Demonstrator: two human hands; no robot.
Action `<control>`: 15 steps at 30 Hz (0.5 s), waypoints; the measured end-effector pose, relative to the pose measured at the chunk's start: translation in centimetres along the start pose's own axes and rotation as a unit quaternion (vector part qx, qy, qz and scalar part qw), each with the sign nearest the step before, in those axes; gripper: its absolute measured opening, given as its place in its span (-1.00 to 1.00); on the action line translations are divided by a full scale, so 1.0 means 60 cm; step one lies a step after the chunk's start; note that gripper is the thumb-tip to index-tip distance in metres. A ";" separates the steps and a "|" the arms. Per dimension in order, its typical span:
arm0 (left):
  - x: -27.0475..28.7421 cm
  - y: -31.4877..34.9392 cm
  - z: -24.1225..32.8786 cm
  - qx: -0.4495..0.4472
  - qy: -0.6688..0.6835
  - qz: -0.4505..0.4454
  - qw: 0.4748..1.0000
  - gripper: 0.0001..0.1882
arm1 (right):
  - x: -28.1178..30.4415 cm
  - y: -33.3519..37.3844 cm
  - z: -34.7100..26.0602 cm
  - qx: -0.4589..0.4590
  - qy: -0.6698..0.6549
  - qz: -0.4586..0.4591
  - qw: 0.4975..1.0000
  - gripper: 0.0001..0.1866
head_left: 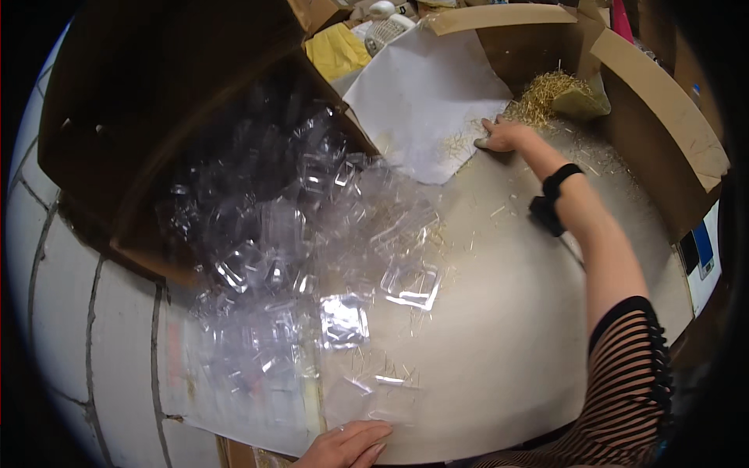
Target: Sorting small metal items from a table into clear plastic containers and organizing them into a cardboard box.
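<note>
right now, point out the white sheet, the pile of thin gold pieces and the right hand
White sheet [429,97]: head view, middle of its surface.
Pile of thin gold pieces [544,100]: head view, heaped middle.
Right hand [505,137]: head view, back of hand.

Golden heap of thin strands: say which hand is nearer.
Right. The right hand is just left of the heap; the left hand is at the near edge of the pale tabletop.

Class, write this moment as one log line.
right hand: at edge of white sheet, beside golden pile; left hand: by clear plastic tray
</note>
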State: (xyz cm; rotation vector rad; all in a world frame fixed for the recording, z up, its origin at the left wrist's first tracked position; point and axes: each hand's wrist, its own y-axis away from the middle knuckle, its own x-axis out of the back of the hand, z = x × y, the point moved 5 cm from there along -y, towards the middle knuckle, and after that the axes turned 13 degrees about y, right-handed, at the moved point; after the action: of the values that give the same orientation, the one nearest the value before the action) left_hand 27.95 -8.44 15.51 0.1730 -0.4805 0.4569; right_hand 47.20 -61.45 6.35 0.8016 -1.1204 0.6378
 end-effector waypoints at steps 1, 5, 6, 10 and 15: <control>-0.005 0.005 -0.005 0.003 0.008 -0.003 1.000 -0.74 | -0.003 0.031 0.005 0.000 0.005 -0.007 1.000 -0.05; -0.031 0.034 0.003 -0.026 -0.022 -0.038 0.999 -0.74 | -0.032 0.228 -0.034 0.161 0.037 -0.022 0.986 -0.07; -0.043 0.039 -0.006 0.019 -0.034 -0.090 0.995 -0.72 | -0.048 0.270 -0.038 0.170 0.040 -0.013 0.985 -0.07; -0.086 0.079 -0.007 -0.030 -0.048 -0.149 0.987 -0.69 | -0.093 0.432 -0.045 0.204 0.040 0.012 0.978 -0.10; -0.118 0.156 0.017 -0.016 -0.023 -0.133 0.991 -0.70 | -0.105 0.586 -0.094 0.249 0.007 0.079 0.965 -0.23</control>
State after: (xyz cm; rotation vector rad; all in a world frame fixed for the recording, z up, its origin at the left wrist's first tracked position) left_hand 17.63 -3.11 13.51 0.2150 -0.5018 0.1840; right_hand 20.45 -37.14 7.38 1.1387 -1.0286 1.0844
